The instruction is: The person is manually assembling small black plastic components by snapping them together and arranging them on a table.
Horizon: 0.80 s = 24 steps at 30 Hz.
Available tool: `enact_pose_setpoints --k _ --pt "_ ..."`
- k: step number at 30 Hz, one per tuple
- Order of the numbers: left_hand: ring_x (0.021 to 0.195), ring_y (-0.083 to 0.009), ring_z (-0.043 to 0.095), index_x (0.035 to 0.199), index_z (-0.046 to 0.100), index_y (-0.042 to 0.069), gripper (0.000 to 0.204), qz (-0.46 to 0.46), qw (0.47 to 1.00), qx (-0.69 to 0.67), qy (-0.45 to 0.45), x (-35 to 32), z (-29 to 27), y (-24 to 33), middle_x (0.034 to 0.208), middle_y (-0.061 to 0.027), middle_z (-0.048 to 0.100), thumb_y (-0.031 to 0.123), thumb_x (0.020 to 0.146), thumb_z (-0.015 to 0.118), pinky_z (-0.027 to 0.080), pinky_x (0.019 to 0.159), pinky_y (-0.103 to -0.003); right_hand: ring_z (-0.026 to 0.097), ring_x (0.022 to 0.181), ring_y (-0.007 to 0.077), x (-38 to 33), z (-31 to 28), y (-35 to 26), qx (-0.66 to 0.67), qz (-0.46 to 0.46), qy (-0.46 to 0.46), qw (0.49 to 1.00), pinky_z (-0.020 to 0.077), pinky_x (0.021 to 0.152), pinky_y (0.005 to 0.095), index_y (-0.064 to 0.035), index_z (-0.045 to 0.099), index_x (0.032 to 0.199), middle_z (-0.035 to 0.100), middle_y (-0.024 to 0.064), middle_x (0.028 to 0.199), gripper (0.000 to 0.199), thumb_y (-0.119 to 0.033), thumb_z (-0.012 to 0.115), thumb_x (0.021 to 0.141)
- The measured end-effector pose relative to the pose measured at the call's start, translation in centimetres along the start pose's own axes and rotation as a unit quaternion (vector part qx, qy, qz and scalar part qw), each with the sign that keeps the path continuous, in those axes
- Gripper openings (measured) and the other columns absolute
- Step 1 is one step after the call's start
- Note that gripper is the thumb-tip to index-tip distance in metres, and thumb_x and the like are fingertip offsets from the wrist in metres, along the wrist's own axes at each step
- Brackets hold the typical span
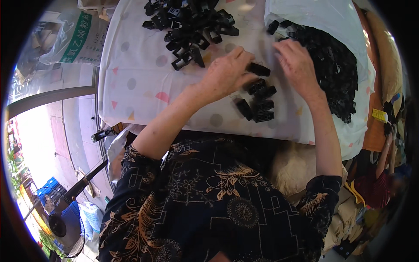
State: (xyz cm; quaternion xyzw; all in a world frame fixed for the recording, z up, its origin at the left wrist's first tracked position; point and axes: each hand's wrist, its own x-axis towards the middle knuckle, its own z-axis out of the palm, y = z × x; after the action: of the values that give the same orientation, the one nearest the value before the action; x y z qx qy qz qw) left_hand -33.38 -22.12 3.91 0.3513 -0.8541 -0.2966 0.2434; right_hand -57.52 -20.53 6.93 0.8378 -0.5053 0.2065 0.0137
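My left hand (230,72) is over the middle of the table, its finger and thumb closed around a small black plastic part (258,69). Just below it, several similar black parts (263,107) lie in a small group on the cloth. To the right, my right hand (298,66) is open, fingers stretched out and a little blurred. It hovers by the left edge of a large heap of small black pieces (334,65) on white plastic. Beyond my left hand is a pile of black hollow plastic parts (192,28).
A white cloth (144,94) with coloured shapes covers the table. White plastic sheeting (316,13) lies at the far right. A printed bag (72,39) and a fan (61,222) stand on the left. Another person (373,187) is at the right, near brown sacks (342,218).
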Motion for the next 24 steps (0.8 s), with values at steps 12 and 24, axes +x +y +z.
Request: enact_pose_setpoints --k 12,24 --pt "0.092 -0.0241 0.061 0.093 0.066 0.012 0.014 0.106 0.917 0.383 0.041 2.8 -5.9 -5.3 0.093 -0.0026 0.061 0.008 0.08 0.068 0.04 0.083 -0.042 0.058 0.097 0.0248 -0.8 0.9 0.9 -0.172 0.042 -0.04 0.983 0.0455 0.082 0.0381 -0.0094 0.064 0.112 0.061 0.0049 0.1 0.028 -0.009 0.071 0.085" --pt "0.097 -0.0334 0.067 0.113 0.059 0.01 0.034 0.032 0.992 0.117 0.034 3.5 -2.4 -1.9 0.107 -0.0098 0.059 0.019 0.084 0.073 0.055 0.081 -0.043 0.061 0.097 0.0314 -1.5 -0.5 0.0 -0.007 0.061 -0.027 0.998 0.049 0.086 0.0406 -0.0057 0.063 0.117 0.065 0.0095 0.102 0.03 -0.007 0.068 0.088"
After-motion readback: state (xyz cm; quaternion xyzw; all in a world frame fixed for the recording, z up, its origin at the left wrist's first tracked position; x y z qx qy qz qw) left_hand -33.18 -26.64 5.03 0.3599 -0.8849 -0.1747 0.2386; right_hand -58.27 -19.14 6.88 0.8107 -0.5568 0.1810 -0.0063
